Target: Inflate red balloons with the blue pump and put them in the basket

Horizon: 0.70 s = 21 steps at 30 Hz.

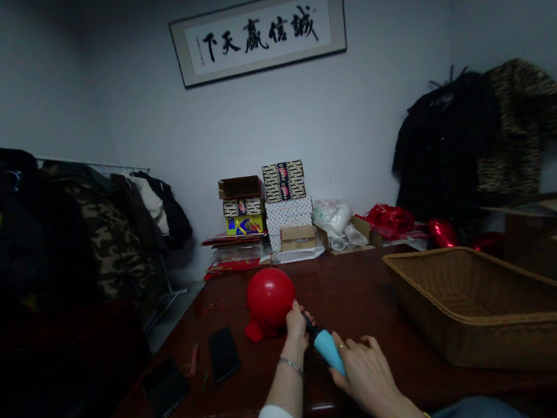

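A round, inflated red balloon (271,298) sits over the table in the middle, with smaller red lobes at its lower left. My left hand (298,324) is closed around the balloon's neck, where it meets the dark tip of a light-blue hand pump (329,351). My right hand (367,368) grips the lower end of this pump, its thumb below and some fingers partly stretched out. The pump slants from the balloon down toward me. The balloon's neck is mostly hidden by my left fingers.
On the brown table (348,288), a dark phone-like slab (223,354) and a dark flat case (165,388) lie left, beside a small red strip (194,359). A wicker basket (472,321) stands right. Stacked boxes (289,214) and plastic bags (332,217) line the back.
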Each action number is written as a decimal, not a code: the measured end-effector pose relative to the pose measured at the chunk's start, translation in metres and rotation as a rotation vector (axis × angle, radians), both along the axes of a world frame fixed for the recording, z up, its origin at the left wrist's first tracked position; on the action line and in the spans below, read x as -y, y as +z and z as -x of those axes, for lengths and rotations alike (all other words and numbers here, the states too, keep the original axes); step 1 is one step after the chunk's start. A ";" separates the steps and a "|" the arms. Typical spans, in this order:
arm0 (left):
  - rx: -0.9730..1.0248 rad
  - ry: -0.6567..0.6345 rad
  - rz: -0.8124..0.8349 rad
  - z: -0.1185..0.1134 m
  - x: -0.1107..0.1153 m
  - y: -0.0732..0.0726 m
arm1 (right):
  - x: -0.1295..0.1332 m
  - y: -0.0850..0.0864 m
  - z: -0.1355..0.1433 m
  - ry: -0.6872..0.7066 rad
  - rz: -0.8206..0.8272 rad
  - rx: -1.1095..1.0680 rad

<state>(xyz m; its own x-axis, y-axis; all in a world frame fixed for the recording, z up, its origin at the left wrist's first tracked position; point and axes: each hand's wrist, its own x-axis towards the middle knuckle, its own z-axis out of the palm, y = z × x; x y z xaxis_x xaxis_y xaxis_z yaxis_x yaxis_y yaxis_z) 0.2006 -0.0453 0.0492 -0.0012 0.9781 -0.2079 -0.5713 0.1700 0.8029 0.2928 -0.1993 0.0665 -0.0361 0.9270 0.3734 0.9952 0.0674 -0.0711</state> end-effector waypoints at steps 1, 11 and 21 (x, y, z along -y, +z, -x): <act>-0.002 0.000 0.005 0.001 -0.001 0.000 | 0.003 -0.002 -0.002 0.005 0.001 -0.002; -0.011 0.034 -0.018 0.018 -0.013 0.007 | 0.034 -0.014 -0.023 0.051 0.043 -0.081; -0.033 0.019 -0.018 0.015 -0.012 0.017 | 0.027 -0.005 -0.018 0.048 0.018 -0.054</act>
<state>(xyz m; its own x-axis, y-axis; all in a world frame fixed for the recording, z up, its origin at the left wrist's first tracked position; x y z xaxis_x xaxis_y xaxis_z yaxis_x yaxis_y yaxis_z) 0.1854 -0.0335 0.0667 -0.0263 0.9815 -0.1897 -0.5470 0.1447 0.8245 0.3111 -0.2265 0.0618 -0.0611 0.9312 0.3594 0.9855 0.1132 -0.1260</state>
